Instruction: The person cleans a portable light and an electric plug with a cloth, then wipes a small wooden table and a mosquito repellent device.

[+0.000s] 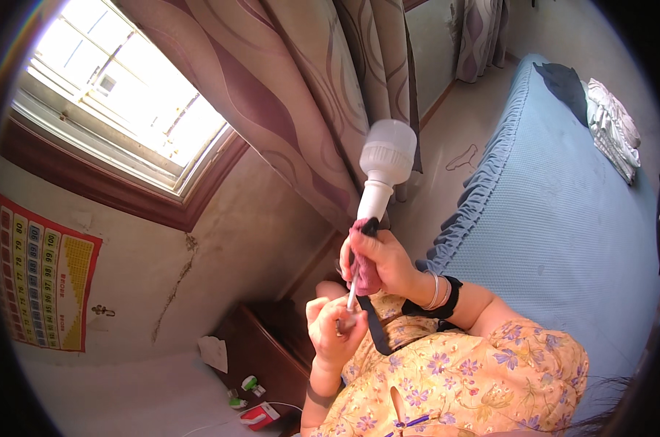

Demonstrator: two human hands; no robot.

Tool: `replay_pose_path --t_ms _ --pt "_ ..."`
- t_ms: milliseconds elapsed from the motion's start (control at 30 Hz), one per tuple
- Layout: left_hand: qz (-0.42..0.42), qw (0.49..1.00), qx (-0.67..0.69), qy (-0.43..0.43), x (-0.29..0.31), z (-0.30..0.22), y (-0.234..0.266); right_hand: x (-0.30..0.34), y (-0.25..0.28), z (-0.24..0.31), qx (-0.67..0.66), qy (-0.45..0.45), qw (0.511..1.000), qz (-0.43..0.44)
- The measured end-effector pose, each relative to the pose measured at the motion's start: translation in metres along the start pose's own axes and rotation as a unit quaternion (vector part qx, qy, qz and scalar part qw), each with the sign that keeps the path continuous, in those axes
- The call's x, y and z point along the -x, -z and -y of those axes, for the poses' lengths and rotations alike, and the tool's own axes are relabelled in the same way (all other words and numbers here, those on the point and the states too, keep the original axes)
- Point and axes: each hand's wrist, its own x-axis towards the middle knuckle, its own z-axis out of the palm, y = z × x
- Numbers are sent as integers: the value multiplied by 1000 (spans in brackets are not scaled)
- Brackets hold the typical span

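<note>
Between window [137,95] and blue bed [548,218], your right hand [389,262] grips pink cloth [367,278] below a bulb [388,153]; your left hand [332,336], a white rod [353,293].

White bulb [387,154] points outward, seemingly touching pink cloth [368,278].

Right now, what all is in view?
light bulb: one, white, centre
cloth: one, pink, centre
stick: one, white, centre
strap: one, black, centre
window: one, brown frame, upper left
curtains: at least two, beige and purple, top
chart: one, red-edged, left wall
bed: one, blue, right
garments: at least two, black and white, on bed
cabinet: one, brown, lower left
box: one, red and white, lower left
blouse: one, yellow floral, lower centre
left hand: one, bare, grip on stick
right hand: one, bare, grip on cloth
</note>
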Motion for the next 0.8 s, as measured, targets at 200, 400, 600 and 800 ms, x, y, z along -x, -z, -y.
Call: replay_pose_path --t_ms 200,400,600,800 --pt "-69 877 384 281 6 15 6 3 -11 29 210 -203 910 293" --pt "-105 740 596 294 -29 15 7 0 5 9 152 -309 884 316" --pt "-173 704 599 339 -27 14 7 6 4 5 491 103 825 261" --pt "-257 712 559 339 -21 12 2 -6 25 18 82 -67 994 3"
